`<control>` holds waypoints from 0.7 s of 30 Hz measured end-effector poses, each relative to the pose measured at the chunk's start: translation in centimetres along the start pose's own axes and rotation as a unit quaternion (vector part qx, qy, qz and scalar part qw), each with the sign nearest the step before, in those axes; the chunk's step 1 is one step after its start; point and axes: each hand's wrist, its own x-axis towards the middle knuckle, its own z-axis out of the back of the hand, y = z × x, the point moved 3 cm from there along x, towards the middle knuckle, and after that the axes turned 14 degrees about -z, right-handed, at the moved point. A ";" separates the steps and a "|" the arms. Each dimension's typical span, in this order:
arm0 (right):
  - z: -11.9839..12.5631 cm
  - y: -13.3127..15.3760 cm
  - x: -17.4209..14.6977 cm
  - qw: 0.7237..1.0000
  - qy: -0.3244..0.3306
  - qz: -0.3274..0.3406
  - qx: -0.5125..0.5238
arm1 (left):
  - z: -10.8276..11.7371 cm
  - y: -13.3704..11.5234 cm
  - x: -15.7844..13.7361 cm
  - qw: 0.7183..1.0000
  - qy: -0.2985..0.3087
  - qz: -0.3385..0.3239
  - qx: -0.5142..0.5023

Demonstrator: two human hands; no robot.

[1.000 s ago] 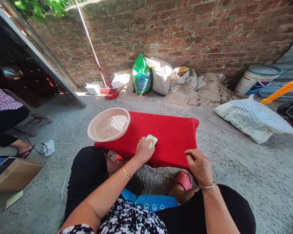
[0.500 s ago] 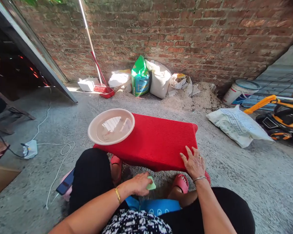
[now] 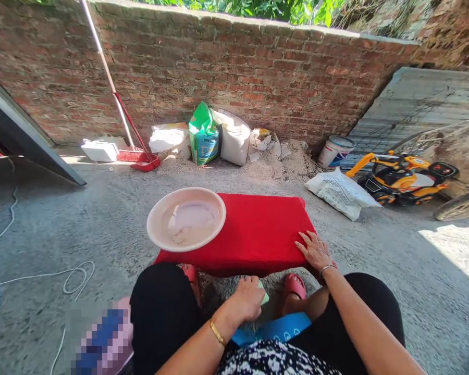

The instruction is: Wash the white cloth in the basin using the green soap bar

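Observation:
My left hand point(image 3: 248, 299), with a gold bracelet at the wrist, is closed around a light green, flat bar point(image 3: 263, 293) in front of my lap. Most of the bar is hidden by my fingers. My right hand point(image 3: 316, 251) lies on the near right corner of a red cloth point(image 3: 258, 224), its fingers spread. The cloth covers a low table or bench before my knees. At the left end of it stands a pale round basin point(image 3: 155, 227) holding water.
Against the brick wall point(image 3: 258, 67) stand a green and blue bag point(image 3: 204, 138), a white sack point(image 3: 234, 138) and a red dustpan point(image 3: 146, 164). To the right are a bucket point(image 3: 335, 151), a lying sack point(image 3: 340, 192) and a toy digger point(image 3: 410, 179). A white cable point(image 3: 35, 281) crosses the floor at left.
The view has tilted up and turned right, showing the wall top and more of the toy digger. My left hand keeps the green bar over my lap; my right hand stays on the cloth.

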 end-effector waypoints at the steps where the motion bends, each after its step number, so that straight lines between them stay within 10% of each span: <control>1: 0.4 0.5 0.0 1.000 0.002 -0.014 0.001 | 0.2 0.1 -0.3 1.000 -0.007 0.001 0.002; 11: 1.1 12.0 -0.6 0.996 -0.043 0.080 0.020 | -0.1 1.1 -0.5 0.999 -0.038 0.008 0.018; 21: 0.7 13.0 -0.1 0.995 -0.049 0.083 0.021 | 0.5 1.3 -1.5 0.999 -0.048 0.010 0.020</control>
